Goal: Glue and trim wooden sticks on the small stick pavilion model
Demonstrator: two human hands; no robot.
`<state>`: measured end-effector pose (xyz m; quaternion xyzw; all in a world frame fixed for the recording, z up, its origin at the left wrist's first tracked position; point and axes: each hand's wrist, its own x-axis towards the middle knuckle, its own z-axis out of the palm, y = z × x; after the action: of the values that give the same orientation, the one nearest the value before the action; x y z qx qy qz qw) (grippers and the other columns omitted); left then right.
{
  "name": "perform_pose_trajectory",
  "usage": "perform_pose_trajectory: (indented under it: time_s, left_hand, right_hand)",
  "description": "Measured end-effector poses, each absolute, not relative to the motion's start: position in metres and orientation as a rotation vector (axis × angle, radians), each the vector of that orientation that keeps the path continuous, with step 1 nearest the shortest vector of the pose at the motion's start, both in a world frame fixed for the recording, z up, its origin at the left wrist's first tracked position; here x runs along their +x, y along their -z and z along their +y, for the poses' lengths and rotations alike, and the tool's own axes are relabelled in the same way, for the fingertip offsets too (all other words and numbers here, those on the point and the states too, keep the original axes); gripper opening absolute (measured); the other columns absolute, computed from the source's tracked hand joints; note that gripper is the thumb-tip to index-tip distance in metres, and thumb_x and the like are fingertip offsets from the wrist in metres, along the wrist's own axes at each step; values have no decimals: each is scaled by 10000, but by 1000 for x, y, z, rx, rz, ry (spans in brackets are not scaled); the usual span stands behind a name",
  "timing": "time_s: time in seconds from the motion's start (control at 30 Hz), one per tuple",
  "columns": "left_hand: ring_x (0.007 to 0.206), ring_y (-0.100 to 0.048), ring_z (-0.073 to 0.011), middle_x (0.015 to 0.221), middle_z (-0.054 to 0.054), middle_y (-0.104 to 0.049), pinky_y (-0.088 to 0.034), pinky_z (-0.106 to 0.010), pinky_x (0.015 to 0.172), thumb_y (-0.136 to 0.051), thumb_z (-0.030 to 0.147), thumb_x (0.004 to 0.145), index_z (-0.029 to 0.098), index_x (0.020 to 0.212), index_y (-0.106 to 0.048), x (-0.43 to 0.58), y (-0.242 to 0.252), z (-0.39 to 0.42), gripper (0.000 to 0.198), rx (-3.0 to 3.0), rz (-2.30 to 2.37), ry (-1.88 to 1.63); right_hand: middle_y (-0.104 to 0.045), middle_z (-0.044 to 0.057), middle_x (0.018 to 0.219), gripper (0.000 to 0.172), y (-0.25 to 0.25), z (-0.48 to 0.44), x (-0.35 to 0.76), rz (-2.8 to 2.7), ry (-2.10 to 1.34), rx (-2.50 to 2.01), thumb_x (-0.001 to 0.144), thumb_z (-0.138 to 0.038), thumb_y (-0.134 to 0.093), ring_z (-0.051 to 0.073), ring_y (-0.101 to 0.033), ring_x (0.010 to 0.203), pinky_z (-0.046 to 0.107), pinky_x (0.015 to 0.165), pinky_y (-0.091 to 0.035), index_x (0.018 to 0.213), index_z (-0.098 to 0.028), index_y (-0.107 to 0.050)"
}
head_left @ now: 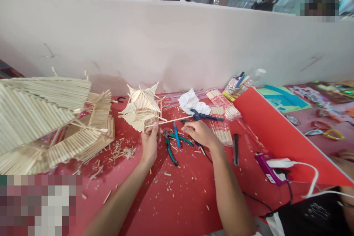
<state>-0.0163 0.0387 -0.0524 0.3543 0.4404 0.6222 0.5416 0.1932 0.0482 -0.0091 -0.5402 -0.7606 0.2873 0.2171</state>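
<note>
My left hand (150,143) is closed, thumb on top, at the lower right corner of a small star-roofed model (141,105) built of pale wooden sticks. A single thin stick (175,119) runs from this hand to the right, its far end at a dark blue glue gun (197,115). My right hand (200,132) has its fingers curled around the gun's handle, which it mostly hides. Between the hands, green-handled pliers (172,151) lie spread on the red table, with a blue pen (176,134) beside them.
A larger stick model (35,114) fills the left side. Bundled sticks (221,125), white tissue (193,101), a pen cup (233,85) and a dark cutter (236,149) stand or lie to the right. A red board (276,136) leans beside a purple power strip (271,169). Scraps litter the table (179,206).
</note>
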Motion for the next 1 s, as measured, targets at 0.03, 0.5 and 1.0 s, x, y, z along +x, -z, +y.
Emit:
perform_pose_trajectory:
  time_s: [0.03,0.5,1.0]
  left_hand:
    - [445,-345,-68,536,32,-502,-269,-221,441,-703,567,825,170,608,-604,-16,52,39,463,843,1044,-1479]
    - [448,-348,-63,556,30,-518,-260,-217,439,-711,562,818,169,623,-595,-16,54,40,454,838,1050,-1481]
    - [428,-354,-66,518,33,-495,-270,-224,437,-688,597,819,167,598,-597,-17,55,39,492,875,1092,-1477]
  right_hand:
    - [-612,-2,613,398,9,48,191,-2130,-782,-1519,970,-472,-531,153,-559,594,254,580,-315,753,-182,-694]
    - [-703,41,835,182,28,48,166,-2465,-586,-1595,943,-376,-644,194,-644,749,260,616,-299,1012,-212,-681]
    - [-746,128,1072,329,19,44,163,-2487,-549,-1712,1059,-343,-380,292,-713,920,303,690,-349,1320,-188,-508]
